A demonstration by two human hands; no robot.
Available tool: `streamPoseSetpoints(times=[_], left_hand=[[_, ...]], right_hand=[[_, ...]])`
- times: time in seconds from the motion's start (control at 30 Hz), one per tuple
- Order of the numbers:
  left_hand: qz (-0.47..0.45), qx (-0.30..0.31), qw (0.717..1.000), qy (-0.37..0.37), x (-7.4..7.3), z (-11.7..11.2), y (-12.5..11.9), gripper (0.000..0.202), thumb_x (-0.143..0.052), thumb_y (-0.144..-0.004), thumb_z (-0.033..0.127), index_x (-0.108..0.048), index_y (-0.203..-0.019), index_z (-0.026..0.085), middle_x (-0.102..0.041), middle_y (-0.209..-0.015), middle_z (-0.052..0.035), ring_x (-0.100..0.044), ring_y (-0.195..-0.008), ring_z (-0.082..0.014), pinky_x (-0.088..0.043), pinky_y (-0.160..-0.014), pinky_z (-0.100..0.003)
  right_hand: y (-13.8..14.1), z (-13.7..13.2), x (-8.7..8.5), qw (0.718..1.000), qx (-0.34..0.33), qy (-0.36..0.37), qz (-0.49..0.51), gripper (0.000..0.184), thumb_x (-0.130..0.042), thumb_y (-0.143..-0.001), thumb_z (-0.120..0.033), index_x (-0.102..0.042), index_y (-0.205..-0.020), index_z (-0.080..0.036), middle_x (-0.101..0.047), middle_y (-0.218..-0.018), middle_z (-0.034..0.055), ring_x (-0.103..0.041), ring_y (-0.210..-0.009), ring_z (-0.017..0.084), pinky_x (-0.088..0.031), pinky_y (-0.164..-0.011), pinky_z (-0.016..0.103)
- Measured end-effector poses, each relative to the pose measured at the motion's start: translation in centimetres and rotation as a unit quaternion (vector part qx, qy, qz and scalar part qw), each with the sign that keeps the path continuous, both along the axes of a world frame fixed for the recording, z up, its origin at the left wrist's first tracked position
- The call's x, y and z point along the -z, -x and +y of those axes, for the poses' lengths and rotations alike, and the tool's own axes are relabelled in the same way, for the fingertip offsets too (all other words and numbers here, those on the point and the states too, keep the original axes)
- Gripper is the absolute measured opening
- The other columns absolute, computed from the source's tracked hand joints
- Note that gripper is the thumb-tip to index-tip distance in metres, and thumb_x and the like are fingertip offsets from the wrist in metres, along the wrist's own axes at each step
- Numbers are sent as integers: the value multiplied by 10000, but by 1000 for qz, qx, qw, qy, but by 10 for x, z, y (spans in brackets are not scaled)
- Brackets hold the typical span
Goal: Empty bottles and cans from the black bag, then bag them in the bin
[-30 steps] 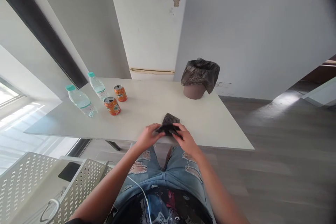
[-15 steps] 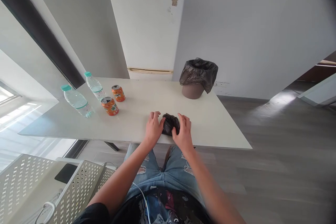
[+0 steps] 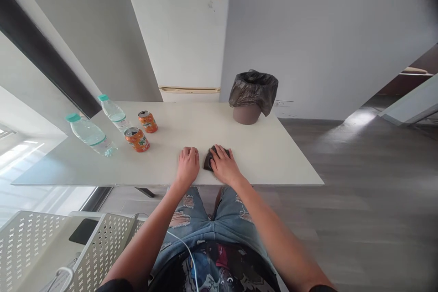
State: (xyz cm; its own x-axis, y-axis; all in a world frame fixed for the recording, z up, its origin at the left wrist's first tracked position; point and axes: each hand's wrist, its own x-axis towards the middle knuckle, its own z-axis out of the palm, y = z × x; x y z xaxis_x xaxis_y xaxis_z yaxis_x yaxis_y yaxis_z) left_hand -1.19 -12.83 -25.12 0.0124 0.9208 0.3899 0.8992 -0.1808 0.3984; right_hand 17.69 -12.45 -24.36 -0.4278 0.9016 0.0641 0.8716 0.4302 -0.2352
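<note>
A small folded dark plastic bag (image 3: 208,160) lies on the white table (image 3: 273,155) near its front edge. My right hand (image 3: 223,165) rests flat on top of the bag, fingers stretched over it, covering most of it. My left hand (image 3: 188,164) lies flat on the table just left of the bag, fingers together and extended, holding nothing.
A brown bin (image 3: 252,96) lined with a dark bag stands at the table's far right. Two orange cans (image 3: 137,139) and two water bottles (image 3: 89,131) stand at the left. A white fridge (image 3: 181,32) is behind. A perforated white cart (image 3: 44,246) sits at lower left.
Both hands moved forward from the table's edge with the bag and pressed it down. The left hand let go and now lies flat beside it; the right hand covers it.
</note>
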Motion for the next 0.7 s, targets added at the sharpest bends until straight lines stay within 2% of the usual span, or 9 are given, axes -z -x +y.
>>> streamPoseSetpoints(times=[0.07,0.13,0.2,0.23,0.3,0.4,0.53,0.7], left_hand=[[1,-11,1000,25,1,0,4,214,-404,-1073,146,-611,-1082,205,-615,-1143,-139,-577,-1041,-315,-471,-947,-431],[-8,-20,999,34,1,2,4,249,-388,-1060,107,-616,-1077,204,-624,-1128,-136,-571,-1031,-308,-469,-934,-418],[-8,-27,999,31,1,2,1,263,-394,-1043,80,-625,-1083,201,-618,-1129,-136,-566,-1026,-303,-465,-927,-409],[0,-27,999,29,1,2,0,263,-404,-1038,78,-631,-1087,202,-610,-1142,-137,-564,-1028,-301,-463,-927,-407],[23,-20,999,29,0,0,-3,245,-441,-1026,84,-643,-1099,203,-591,-1178,-139,-560,-1048,-303,-455,-930,-407],[48,-14,998,36,-1,-3,-6,238,-477,-1003,76,-649,-1113,199,-574,-1203,-141,-554,-1081,-309,-446,-945,-413],[68,-15,997,38,-3,-5,-7,257,-453,-1013,83,-647,-1140,195,-567,-1216,-150,-548,-1088,-316,-445,-965,-427],[85,-8,996,35,-5,-6,-8,264,-489,-979,71,-637,-1156,199,-557,-1230,-157,-549,-1105,-321,-451,-981,-431]], right_hand=[[-2,1,-6,1000,5,-16,6,623,-242,-1123,-404,-398,-1671,-153,-184,-1793,119,-201,-1661,348,-192,-1305,702],[-2,2,-14,996,20,-81,33,605,-223,-1120,-348,-411,-1665,-164,-173,-1799,102,-175,-1667,348,-165,-1306,714],[0,5,-20,987,13,-145,65,604,-178,-1116,-277,-452,-1640,-155,-246,-1784,97,-175,-1672,290,-114,-1347,636],[2,7,-21,986,-5,-152,72,602,-175,-1118,-274,-478,-1623,-151,-295,-1768,98,-191,-1669,262,-108,-1362,585],[7,12,-19,990,-44,-114,64,586,-232,-1129,-373,-517,-1596,-162,-347,-1748,102,-222,-1659,266,-147,-1361,559],[14,19,-10,998,-49,-29,37,634,-315,-1110,-542,-490,-1615,-201,-324,-1756,103,-250,-1646,325,-196,-1323,646],[17,22,0,999,-31,-22,32,615,-307,-1115,-493,-443,-1642,-206,-314,-1761,96,-253,-1646,306,-164,-1326,651],[17,19,0,999,-27,-25,36,641,-331,-1106,-530,-423,-1653,-208,-290,-1770,96,-237,-1651,299,-150,-1333,640]])
